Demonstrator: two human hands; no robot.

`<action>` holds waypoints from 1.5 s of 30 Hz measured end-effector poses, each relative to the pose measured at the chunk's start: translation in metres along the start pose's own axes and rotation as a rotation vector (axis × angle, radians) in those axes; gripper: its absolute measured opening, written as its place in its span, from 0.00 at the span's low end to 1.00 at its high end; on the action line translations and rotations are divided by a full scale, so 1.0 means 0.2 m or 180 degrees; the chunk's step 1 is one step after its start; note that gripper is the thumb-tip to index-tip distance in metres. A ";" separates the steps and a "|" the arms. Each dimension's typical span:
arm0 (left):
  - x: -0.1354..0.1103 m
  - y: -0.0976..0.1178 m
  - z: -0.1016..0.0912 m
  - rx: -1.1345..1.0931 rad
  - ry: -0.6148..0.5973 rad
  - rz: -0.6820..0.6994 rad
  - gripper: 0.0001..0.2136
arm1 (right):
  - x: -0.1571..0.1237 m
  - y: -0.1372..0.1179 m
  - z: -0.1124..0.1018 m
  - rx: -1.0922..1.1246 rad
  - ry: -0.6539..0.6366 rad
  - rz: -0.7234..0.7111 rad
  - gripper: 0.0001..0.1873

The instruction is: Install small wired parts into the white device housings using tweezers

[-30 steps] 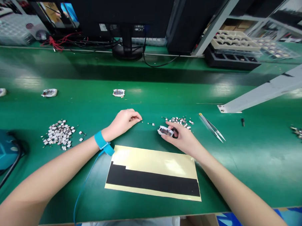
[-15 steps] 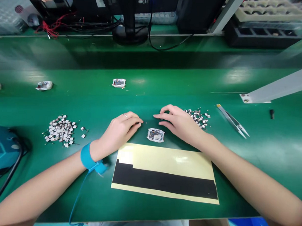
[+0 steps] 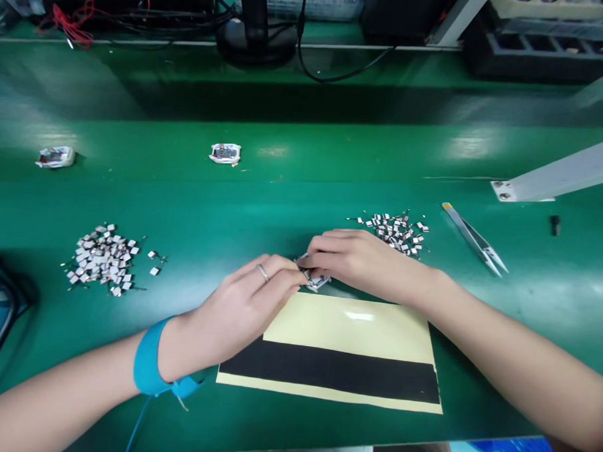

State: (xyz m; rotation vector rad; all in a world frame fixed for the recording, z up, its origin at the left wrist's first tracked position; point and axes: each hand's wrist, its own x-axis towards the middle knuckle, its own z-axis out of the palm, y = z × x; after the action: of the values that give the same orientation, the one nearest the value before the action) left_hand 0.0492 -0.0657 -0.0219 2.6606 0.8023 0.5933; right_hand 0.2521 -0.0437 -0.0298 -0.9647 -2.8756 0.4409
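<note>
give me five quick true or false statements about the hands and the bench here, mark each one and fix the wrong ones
1. The left hand and the right hand are both at one white-framed device. True.
2. The right wrist wears a strap. False: the blue strap is around the left wrist.
3. A ring is on a finger of the left hand. True.
4. All the small parts lie in a single pile. False: there is a left pile and a right pile, with a few parts lying loose.
5. The tweezers are held in the right hand. False: they lie on the green bench, apart from both hands.
</note>
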 end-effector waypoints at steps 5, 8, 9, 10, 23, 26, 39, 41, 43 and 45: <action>-0.02 0.01 0.07 0.0688 -0.0072 0.0621 0.10 | -0.01 -0.09 0.04 0.0369 0.0312 0.1066 0.09; -0.03 0.03 0.08 0.0758 -0.0013 0.0917 0.10 | -0.04 -0.12 0.03 0.0344 0.0231 0.0970 0.11; -0.03 0.04 0.09 0.0774 -0.0048 0.0959 0.10 | -0.05 -0.13 0.02 0.0268 0.0191 0.0905 0.12; -0.03 0.05 0.10 0.0815 -0.0102 0.0973 0.10 | -0.06 -0.13 0.01 0.0159 0.0160 0.0850 0.12; 0.00 -0.06 0.06 0.0685 -0.0583 0.1046 0.09 | 0.02 -0.09 -0.05 -0.0151 0.0528 0.1168 0.08; 0.03 -0.13 0.02 0.0436 -0.0928 0.0927 0.12 | 0.01 -0.02 -0.07 -0.0003 0.0458 0.1525 0.11; 0.04 -0.09 0.09 0.0232 0.0076 0.0193 0.07 | -0.04 -0.02 0.13 0.1182 0.1051 0.0746 0.17; 0.04 -0.09 0.10 0.0384 0.0097 0.0361 0.06 | -0.04 -0.01 0.13 0.1400 0.1163 0.0824 0.11; 0.04 -0.10 0.11 0.0523 0.0061 0.0435 0.06 | -0.04 0.00 0.12 0.1557 0.1211 0.0885 0.07; 0.04 -0.10 0.10 0.0575 0.0009 0.0490 0.06 | -0.05 0.00 0.11 0.1587 0.1145 0.0937 0.09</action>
State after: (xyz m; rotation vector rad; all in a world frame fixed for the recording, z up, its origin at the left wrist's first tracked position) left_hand 0.0568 -0.0485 -0.0446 2.9072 0.6858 0.5871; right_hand 0.2575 -0.0552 -0.0516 -1.2143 -2.1596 0.8539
